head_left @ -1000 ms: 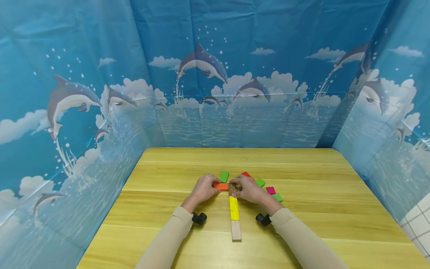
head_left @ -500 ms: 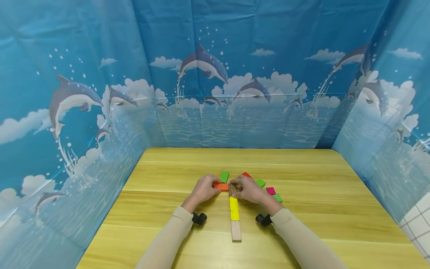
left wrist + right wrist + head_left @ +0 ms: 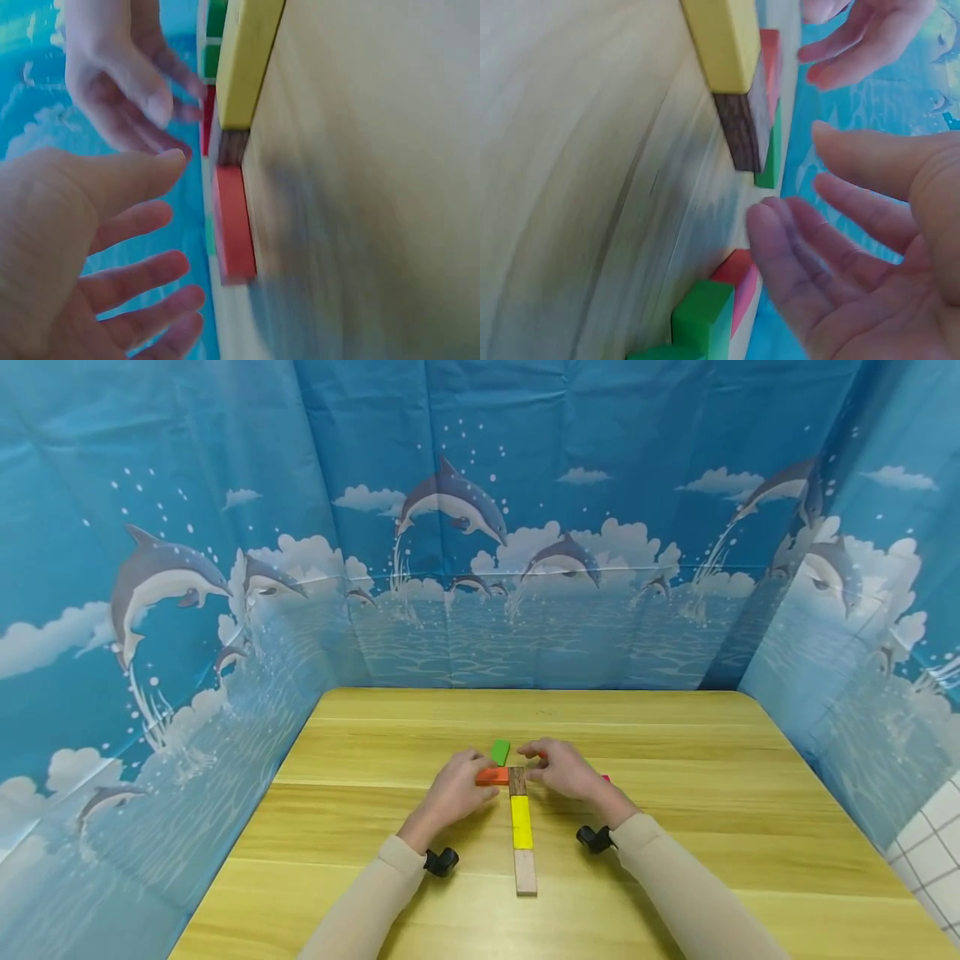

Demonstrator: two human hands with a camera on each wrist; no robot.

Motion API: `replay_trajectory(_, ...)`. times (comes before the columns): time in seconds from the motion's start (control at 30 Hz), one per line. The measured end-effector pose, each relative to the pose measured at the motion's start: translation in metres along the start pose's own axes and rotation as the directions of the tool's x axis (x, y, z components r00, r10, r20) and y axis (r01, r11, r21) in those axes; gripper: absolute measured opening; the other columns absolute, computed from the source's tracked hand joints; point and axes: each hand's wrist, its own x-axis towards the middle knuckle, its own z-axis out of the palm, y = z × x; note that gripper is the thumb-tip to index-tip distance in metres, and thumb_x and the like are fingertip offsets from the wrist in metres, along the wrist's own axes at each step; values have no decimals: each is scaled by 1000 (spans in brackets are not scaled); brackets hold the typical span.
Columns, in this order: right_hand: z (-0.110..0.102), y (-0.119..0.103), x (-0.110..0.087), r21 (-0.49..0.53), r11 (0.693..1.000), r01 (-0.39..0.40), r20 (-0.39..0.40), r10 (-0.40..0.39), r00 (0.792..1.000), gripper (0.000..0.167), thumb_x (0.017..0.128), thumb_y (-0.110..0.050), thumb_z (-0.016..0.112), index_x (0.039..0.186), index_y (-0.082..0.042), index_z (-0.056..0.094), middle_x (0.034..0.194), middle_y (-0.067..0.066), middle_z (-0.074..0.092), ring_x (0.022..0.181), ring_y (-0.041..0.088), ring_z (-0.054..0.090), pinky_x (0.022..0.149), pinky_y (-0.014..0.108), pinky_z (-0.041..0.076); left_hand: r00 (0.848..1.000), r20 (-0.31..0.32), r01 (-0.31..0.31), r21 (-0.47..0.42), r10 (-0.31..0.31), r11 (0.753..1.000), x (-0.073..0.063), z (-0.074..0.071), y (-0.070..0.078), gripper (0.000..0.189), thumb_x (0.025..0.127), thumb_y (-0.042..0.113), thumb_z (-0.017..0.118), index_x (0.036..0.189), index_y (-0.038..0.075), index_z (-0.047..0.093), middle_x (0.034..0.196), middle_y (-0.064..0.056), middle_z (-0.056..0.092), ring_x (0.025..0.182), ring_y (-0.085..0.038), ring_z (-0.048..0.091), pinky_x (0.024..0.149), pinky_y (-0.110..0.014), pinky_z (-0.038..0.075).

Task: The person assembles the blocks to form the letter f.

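Observation:
On the table, a yellow block (image 3: 521, 822) lies in line between a pale wood block (image 3: 526, 872) and a dark brown block (image 3: 517, 782). An orange-red block (image 3: 492, 777) meets the brown one on its left side, forming a corner. My left hand (image 3: 450, 787) hovers over the outer end of the orange-red block, and the left wrist view shows its fingers spread apart from that block (image 3: 235, 225). Just right of the brown block is my right hand (image 3: 567, 770), its fingers relaxed and holding nothing in the right wrist view.
A green block (image 3: 500, 752) lies behind the orange-red one. Beyond my right hand are a red block (image 3: 736, 281) and green block (image 3: 705, 315), mostly covered by that hand in the head view. A dolphin-print curtain (image 3: 480, 635) borders the table's back and sides.
Both hands have let go of the blocks: the left has loosened from the orange-red block, and the right has lifted off the brown one and shifted right. The joined blocks stay in place.

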Motion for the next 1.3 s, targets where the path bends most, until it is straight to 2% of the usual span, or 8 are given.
replay_trajectory(0.1, -3, 4, 5, -20, 999, 35, -17, -35, 999, 42, 94, -7, 71, 135, -6, 64, 132, 14, 63, 98, 21, 64, 76, 35, 56, 998, 10, -66, 62, 65, 996, -9, 3, 8, 47, 93, 33, 75, 134, 11, 65, 132, -8, 59, 121, -26, 54, 97, -43, 50)
replay_trajectory(0.23, -6, 7, 12, -70, 994, 78, -36, -81, 996, 37, 96, -9, 69, 133, -6, 66, 128, 13, 65, 97, 21, 63, 77, 35, 55, 989, 71, -138, 111, 131, 984, -21, 7, 18, 58, 93, 43, 72, 142, 14, 59, 146, -13, 51, 133, -32, 46, 102, -52, 45)
replay_trajectory(0.33, -9, 8, 20, -102, 989, 105, -27, -108, 994, 34, 98, -12, 67, 132, -7, 66, 126, 11, 66, 96, 20, 63, 78, 36, 55, 983, 137, -138, 119, 121, 983, -27, 9, 23, 67, 94, 52, 68, 150, 19, 50, 157, -14, 38, 144, -41, 32, 106, -60, 38)
replay_trajectory(0.43, -10, 8, 29, -119, 985, 128, -16, -131, 991, 32, 99, -14, 66, 131, -8, 67, 126, 10, 66, 97, 19, 63, 80, 38, 55, 980, 171, -128, 118, 107, 985, -30, 12, 24, 72, 94, 57, 63, 154, 23, 44, 162, -14, 28, 148, -47, 21, 109, -65, 30)
replay_trajectory(0.7, -6, 4, 49, -146, 975, 170, 23, -169, 985, 31, 102, -13, 61, 133, -12, 67, 128, 2, 62, 108, 21, 60, 91, 43, 53, 965, 251, -111, 110, 80, 988, -36, 18, 17, 86, 89, 72, 56, 159, 29, 33, 167, -12, 18, 150, -45, 11, 112, -72, 12)
replay_trajectory(1.0, 4, 5, 63, -164, 964, 210, 130, -190, 973, 35, 103, -5, 56, 136, -12, 64, 142, 6, 56, 132, 29, 51, 105, 52, 44, 960, 266, -116, 96, 87, 989, -35, 20, 15, 88, 89, 74, 54, 161, 29, 28, 167, -3, 17, 151, -43, 8, 112, -73, 10)
replay_trajectory(1.13, 6, 6, 68, -239, 935, 262, 182, -222, 958, 41, 101, 2, 54, 139, -12, 63, 146, 6, 53, 138, 30, 45, 110, 53, 37, 959, 269, -117, 92, 89, 989, -34, 20, 16, 88, 90, 74, 53, 161, 29, 27, 167, 1, 18, 152, -42, 7, 112, -73, 10)
replay_trajectory(1.3, 6, 11, 71, -325, 886, 330, 202, -276, 940, 41, 99, 5, 58, 135, -12, 65, 142, 6, 58, 134, 29, 50, 110, 52, 38, 959, 271, -116, 96, 86, 989, -31, 21, 17, 88, 89, 74, 53, 161, 30, 27, 167, 4, 17, 152, -41, 7, 112, -73, 10)
